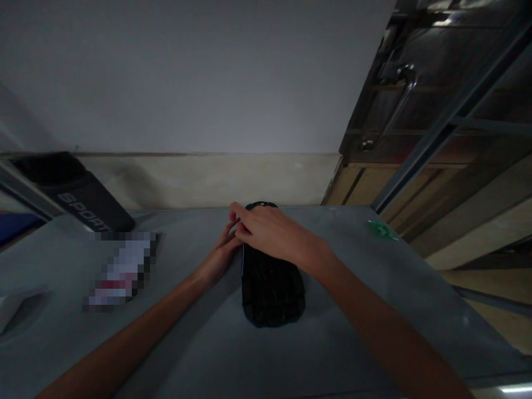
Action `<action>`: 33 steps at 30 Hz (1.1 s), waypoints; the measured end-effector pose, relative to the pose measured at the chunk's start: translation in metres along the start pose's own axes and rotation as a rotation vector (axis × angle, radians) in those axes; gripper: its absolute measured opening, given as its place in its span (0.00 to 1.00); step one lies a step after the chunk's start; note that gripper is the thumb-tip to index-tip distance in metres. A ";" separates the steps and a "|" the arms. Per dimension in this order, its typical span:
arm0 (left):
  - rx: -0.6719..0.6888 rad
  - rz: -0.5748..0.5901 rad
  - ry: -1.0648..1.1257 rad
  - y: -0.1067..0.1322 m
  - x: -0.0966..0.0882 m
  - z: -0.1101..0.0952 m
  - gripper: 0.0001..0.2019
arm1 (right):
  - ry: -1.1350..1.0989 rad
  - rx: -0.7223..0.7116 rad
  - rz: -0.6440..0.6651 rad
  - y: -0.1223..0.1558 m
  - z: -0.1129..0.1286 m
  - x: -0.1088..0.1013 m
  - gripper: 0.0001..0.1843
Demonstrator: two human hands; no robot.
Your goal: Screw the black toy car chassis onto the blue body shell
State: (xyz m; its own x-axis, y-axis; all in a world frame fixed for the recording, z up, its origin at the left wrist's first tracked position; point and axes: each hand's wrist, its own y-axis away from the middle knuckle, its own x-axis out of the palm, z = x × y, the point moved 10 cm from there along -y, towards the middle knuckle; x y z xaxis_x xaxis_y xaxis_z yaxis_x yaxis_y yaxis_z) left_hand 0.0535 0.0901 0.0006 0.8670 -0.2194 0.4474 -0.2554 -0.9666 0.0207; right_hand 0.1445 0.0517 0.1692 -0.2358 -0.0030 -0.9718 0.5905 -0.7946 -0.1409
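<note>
A black, glossy, oblong object with rounded ends lies lengthwise on the grey table in front of me. A tiny red dot shows on its top. My right hand reaches across its far part, fingers bent towards the left and closed together. At the object's far left edge, my left hand has its fingers bent and drawn close, the tips meeting those of my right hand. Whatever lies between the fingertips is hidden or too small to name. The far end of the black object shows just beyond my right hand.
On the left, a dark case marked "SPORT" leans at the table's back edge, beside a blurred-out flat packet. A white item lies far left. Green plastic wrap sits right. Behind are a wall and a metal door handle.
</note>
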 end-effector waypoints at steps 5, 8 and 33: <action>-0.010 -0.007 -0.001 0.000 -0.002 0.002 0.29 | 0.048 0.013 -0.012 0.001 -0.001 -0.002 0.15; -0.002 -0.017 0.004 -0.002 -0.004 0.003 0.28 | 0.044 0.017 -0.003 0.001 -0.001 -0.001 0.15; 0.010 -0.028 -0.013 -0.004 -0.007 0.002 0.31 | -0.062 -0.003 0.011 0.004 0.002 -0.008 0.12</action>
State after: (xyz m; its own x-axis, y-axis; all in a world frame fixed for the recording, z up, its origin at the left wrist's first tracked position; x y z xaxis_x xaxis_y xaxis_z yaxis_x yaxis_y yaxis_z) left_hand 0.0494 0.0949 -0.0042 0.8792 -0.1934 0.4355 -0.2262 -0.9738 0.0241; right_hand 0.1474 0.0476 0.1763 -0.2765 -0.0494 -0.9598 0.5960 -0.7923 -0.1309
